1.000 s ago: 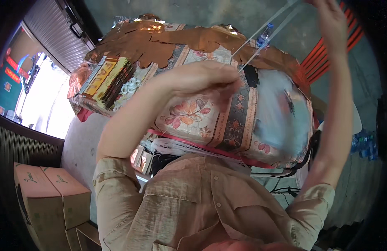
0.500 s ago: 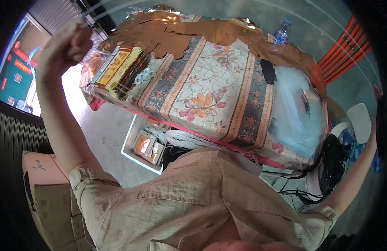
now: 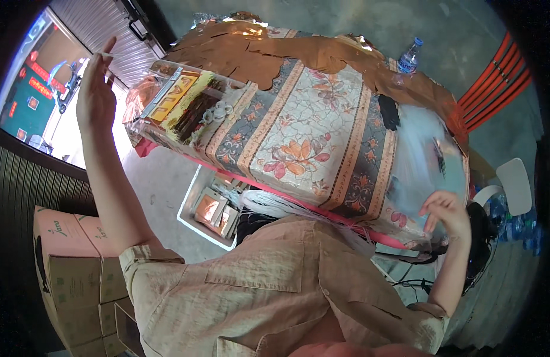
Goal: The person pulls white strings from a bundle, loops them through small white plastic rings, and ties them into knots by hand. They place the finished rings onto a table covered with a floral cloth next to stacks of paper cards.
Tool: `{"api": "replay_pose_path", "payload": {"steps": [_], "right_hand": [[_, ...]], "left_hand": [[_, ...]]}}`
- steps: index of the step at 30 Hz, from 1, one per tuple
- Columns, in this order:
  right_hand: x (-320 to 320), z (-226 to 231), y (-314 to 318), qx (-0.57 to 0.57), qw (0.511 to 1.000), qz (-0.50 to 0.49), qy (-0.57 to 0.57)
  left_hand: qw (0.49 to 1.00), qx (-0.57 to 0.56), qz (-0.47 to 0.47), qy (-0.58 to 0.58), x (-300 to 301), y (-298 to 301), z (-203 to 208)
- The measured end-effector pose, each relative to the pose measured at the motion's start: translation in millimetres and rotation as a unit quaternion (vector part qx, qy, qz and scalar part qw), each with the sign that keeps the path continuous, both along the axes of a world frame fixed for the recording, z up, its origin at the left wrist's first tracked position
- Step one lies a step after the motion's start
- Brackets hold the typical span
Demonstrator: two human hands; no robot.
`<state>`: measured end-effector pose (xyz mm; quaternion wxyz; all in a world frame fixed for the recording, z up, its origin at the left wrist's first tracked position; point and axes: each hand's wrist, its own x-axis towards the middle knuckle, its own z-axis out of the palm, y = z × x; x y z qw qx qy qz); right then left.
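Note:
My left hand (image 3: 98, 95) is raised at the upper left, beyond the near left corner of the table. Its fingers point upward, with a short bit of white string (image 3: 107, 55) caught at the fingertips. Over the right end of the table hangs my right hand (image 3: 446, 215), fingers loosely bent and apart, and I see nothing in it. Beneath and beyond it lies a blurred, whitish, see-through patch (image 3: 414, 157) whose kind I cannot make out. A bundle of white strings (image 3: 272, 201) hangs along the table's near edge in front of my body.
The table (image 3: 304, 137) has a flowered cover and brown foil sheets (image 3: 227, 56). On it are a tray of yellow and brown packets (image 3: 182, 98) and a water bottle (image 3: 409, 56). Around it are a white foam box (image 3: 191, 217), cartons (image 3: 69, 262) and orange poles (image 3: 495, 77).
My right hand has come in from the far right edge to the table's right end. The left fist has loosened, fingers now upward. Long white strings that arced across the top are no longer visible.

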<state>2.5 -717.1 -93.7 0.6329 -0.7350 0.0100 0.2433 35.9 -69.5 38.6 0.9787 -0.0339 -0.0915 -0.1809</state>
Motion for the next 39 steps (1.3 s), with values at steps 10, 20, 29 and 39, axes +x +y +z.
{"api": "replay_pose_path", "payload": {"steps": [10,20,29,39], "right_hand": [[4,-14,42,-0.056,0.994,0.023,-0.094],[43,-19,155,0.011,0.937,0.145,-0.318],[50,-42,143,0.218,0.959,0.123,-0.135],[67,-50,125,-0.005,0.866,-0.007,-0.499]], "left_hand": [[0.829,0.477,0.229,-0.183,21,-131,-83],[0.561,0.756,0.087,-0.325,1,-296,-150],[0.553,0.747,0.094,-0.358,8,-310,-164],[0.551,0.715,0.146,-0.405,20,-329,-152]]}}
